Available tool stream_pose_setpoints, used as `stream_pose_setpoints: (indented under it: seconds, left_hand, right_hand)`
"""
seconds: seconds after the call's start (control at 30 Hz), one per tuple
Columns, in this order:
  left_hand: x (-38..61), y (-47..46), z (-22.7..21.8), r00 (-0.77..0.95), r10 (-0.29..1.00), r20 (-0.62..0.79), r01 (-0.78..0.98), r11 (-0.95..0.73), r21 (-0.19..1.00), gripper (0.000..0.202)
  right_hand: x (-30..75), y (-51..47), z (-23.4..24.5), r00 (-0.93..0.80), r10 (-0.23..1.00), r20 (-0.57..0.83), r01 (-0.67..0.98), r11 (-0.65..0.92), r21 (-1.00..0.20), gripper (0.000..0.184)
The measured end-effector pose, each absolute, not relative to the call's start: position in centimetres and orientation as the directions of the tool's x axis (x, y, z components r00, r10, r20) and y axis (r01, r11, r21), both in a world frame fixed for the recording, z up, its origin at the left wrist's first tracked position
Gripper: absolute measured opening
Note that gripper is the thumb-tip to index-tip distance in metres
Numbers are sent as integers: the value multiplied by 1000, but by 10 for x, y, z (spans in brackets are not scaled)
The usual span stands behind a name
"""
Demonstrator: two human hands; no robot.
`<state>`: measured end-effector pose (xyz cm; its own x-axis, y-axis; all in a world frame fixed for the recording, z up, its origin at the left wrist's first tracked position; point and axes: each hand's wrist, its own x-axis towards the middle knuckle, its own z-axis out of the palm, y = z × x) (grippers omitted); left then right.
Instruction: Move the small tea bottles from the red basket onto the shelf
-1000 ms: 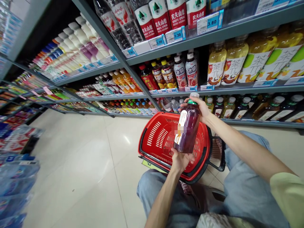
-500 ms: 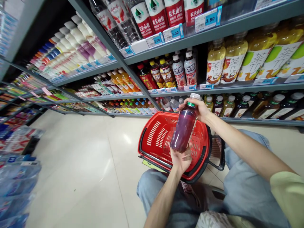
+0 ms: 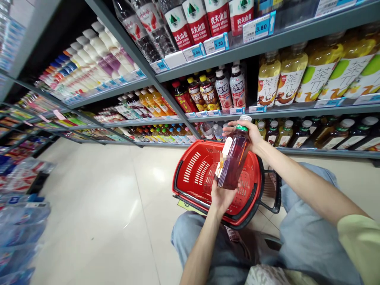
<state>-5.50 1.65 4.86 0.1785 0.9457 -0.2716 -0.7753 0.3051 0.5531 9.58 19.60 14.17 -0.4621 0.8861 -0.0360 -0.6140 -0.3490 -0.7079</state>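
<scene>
Between my two hands is a dark reddish drink bottle with a white cap and a green neck band, tilted over the basket. My right hand grips it around the neck and shoulder, with some fingers showing past its far side. Under the base, my left hand supports it with the fingers curled around the bottom. Part of a white label shows on the bottle's left side. Below it stands a red shopping basket with slotted walls and black handles, its inside bare where I can see it.
Drink shelves run along the far side, holding several rows of bottles above price tags. Similar dark bottles stand on the lowest shelf at right. Wrapped water packs are stacked at left beside the tiled floor.
The bottle has turned about its length, bringing the white label into view on its left side. My left hand has shifted slightly left beneath the base.
</scene>
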Motion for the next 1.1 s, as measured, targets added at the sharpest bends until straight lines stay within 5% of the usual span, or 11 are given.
stream_pose_setpoints:
  seconds: [0.13, 0.23, 0.33, 0.43, 0.57, 0.73, 1.1]
  left_hand:
    - [-57, 17, 51, 19, 994, -108, -525, 102, 845, 94]
    - [-59, 19, 52, -109, 987, 122, -88, -132, 987, 101]
    - [-63, 22, 48, -178, 914, 364, 399, -271, 876, 97]
    - [-68, 25, 38, -152, 797, 584, 646, -368, 669, 96]
    - [-74, 27, 24, -31, 668, 744, 767, -462, 446, 86]
    - [-76, 25, 21, 21, 638, 769, 838, -431, 334, 79]
    - [-68, 28, 27, -28, 688, 725, 755, -461, 467, 85]
  right_hand:
    - [92, 194, 146, -467, 877, -116, -557, -393, -732, 29]
    - [90, 191, 147, -466, 872, -146, -512, -401, -760, 25]
    - [88, 190, 144, -407, 903, -138, -500, -347, -794, 26]
    - [87, 191, 141, -382, 911, -154, -497, -343, -797, 25]
    - [87, 191, 140, -398, 899, -184, -548, -394, -738, 19]
    - [88, 189, 141, -393, 901, -186, -565, -396, -723, 19]
    - [96, 193, 138, -369, 892, -262, -558, -438, -705, 19]
